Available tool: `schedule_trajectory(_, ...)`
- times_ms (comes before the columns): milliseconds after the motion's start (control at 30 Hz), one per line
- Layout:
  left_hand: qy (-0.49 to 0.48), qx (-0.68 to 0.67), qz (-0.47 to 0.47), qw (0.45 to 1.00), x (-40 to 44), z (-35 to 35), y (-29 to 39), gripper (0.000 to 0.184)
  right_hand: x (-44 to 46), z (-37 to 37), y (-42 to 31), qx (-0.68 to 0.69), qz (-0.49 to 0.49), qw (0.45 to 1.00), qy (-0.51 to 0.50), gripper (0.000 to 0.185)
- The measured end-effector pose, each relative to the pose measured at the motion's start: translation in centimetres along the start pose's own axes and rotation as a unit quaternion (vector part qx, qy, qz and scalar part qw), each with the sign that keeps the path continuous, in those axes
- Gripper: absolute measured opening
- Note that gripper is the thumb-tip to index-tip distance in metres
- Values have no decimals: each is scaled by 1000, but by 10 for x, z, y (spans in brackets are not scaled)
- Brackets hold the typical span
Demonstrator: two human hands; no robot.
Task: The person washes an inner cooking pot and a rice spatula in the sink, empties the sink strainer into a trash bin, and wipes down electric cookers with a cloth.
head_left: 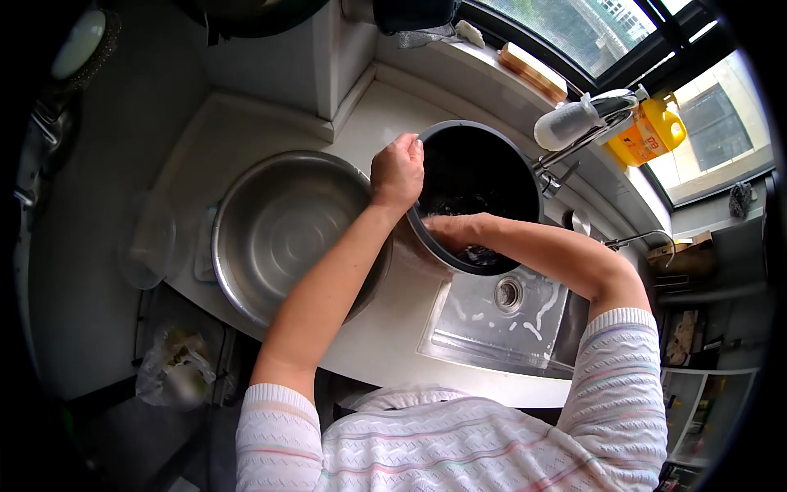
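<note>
A deep dark pot is tilted over the left part of the sink, its mouth facing me. My left hand is closed around the pot's left rim. Inside the pot, my right hand is down near the lower left wall, its fingers mostly hidden. Shiny ripples that look like water show in the pot around that hand. A wide stainless steel basin stands on the counter to the left, beneath my left forearm.
The steel sink with its drain lies below the pot. A faucet with a white filter rises behind, right of the pot. On the windowsill stand a yellow jug and a wooden block. A plastic bag hangs at lower left.
</note>
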State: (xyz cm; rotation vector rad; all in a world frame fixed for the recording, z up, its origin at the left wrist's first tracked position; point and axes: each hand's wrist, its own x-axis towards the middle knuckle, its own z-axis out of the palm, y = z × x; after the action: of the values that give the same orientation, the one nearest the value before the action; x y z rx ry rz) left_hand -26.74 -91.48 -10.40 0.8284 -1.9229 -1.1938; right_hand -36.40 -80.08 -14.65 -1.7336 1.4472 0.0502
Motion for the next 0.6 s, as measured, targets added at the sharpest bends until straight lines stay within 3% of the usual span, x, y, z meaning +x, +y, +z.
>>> schedule_trajectory(33, -6, 10, -3, 1000, 0, -1, 0, 26, -1, -8, -17, -51, -42, 995, 68, 8)
schedule_trajectory(167, -34, 49, -16, 998, 4, 0, -3, 30, -6, -30, -43, -67, -23, 955, 286, 6)
schedule_trajectory(233, -31, 55, -8, 998, 3, -2, -2, 30, -1, -44, -42, -56, -40, 891, 449, 6)
schedule_trajectory(300, -1, 36, 21, 999, 2, 0, -4, 28, 0, -63, -21, -150, -48, 845, 512, 7)
schedule_trajectory(433, -13, 53, 31, 998, 2, -5, 0, 30, -24, -79, 7, -283, 165, 820, 469, 7)
schedule_trajectory(533, -43, 57, 16, 997, 2, -9, 1, 33, -42, -81, 4, -263, 351, 866, 240, 16)
schedule_trajectory(600, -26, 52, 19, 998, 0, -7, 1, 30, -36, -61, 33, -253, 365, 883, 150, 18)
